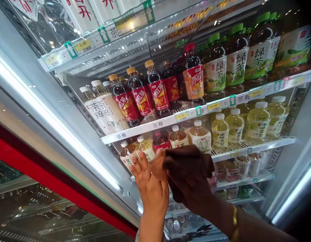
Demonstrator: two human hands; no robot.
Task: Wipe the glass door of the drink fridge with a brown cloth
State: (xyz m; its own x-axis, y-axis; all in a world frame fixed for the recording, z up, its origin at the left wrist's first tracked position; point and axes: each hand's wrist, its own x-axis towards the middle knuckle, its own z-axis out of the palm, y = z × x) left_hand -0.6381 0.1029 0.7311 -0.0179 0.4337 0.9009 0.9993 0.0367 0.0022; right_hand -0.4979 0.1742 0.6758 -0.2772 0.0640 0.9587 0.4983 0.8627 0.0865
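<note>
Inside a lit drinks cooler, my left hand [151, 181] is raised with its fingers apart in front of the small bottles at the left of the second bottle shelf. It seems to hold nothing. Close beside it on the right, my right hand [193, 188] grips a dark brown cloth [187, 163], which covers most of its fingers. The cloth is in front of a bottle with a white label [200, 136]. Behind the fingertips are a pale yellow bottle [145, 148] and a red-labelled bottle [161, 141].
Above, a shelf edge [158, 123] with price tags carries red-labelled tea bottles [159, 92] and green-capped bottles [236, 64]. More yellow bottles [257, 122] stand at the right. A bright light strip [57, 124] and a red frame [44, 181] run along the left.
</note>
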